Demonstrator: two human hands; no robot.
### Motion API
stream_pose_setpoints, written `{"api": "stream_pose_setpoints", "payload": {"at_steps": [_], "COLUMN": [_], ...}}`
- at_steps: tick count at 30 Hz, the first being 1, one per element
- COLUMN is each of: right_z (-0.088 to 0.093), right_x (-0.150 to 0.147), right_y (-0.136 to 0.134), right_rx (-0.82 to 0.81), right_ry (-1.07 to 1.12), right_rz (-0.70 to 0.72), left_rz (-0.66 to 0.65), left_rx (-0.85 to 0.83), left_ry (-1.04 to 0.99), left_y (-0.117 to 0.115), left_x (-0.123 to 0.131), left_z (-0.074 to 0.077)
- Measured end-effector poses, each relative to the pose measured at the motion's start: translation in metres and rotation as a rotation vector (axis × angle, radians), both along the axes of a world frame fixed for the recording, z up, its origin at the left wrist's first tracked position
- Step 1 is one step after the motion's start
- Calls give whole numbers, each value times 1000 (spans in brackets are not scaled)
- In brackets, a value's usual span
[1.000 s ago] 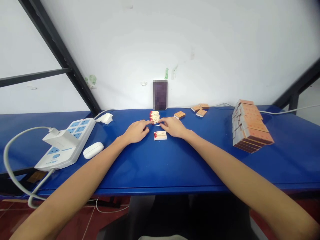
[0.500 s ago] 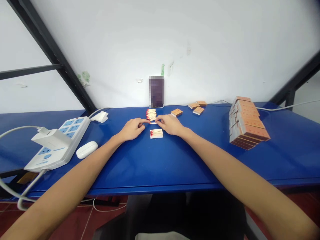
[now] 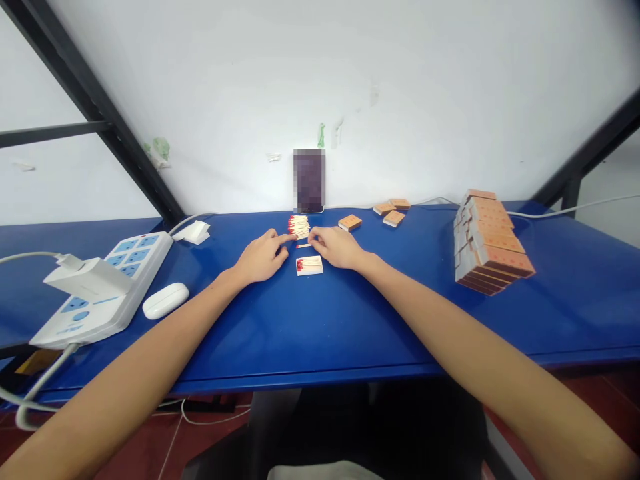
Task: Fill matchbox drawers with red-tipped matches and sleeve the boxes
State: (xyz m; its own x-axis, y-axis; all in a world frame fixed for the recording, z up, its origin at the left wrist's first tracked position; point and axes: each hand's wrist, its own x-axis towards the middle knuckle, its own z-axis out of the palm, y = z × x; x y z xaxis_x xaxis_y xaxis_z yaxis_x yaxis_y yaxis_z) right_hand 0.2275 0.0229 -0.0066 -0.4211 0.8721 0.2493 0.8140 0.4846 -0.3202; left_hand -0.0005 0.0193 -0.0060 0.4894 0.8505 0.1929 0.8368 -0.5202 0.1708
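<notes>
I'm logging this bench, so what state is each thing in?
Matchbox tray: uncovered, holding matches
Match pile: loose, unboxed
Single match: unlit, unboxed
Matchbox stack: standing, uneven
Four matchboxes: lying loose
Power strip: partly occupied
Charger: plugged in
White case: appears shut
Pixelated device: upright

The match pile [image 3: 299,227] lies behind the tray [image 3: 311,273], the power strip [image 3: 111,312] left, the matchbox stack [image 3: 493,243] right.

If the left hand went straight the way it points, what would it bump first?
Probably the match pile, right by the left hand; I can't tell whether they already touch.
</notes>
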Motion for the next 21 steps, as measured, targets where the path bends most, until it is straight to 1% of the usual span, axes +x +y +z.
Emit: {"api": "stream_pose_setpoints", "payload": {"at_steps": [6,14,21], "right_z": [-2,0,1], "right_x": [1,-1,-1], "right_y": [1,1,0], "right_rx": [15,0,-17], "right_ry": [14,1,29], "right_rz": [0,-29,-30], "left_rz": [-22,-47,-52], "left_rx": [3,-67,-86], "left_ry": [15,-95,-189], "left_y": [1,6,11], "left_x": [-1,0,1], "left_z": [1,1,-3]}}
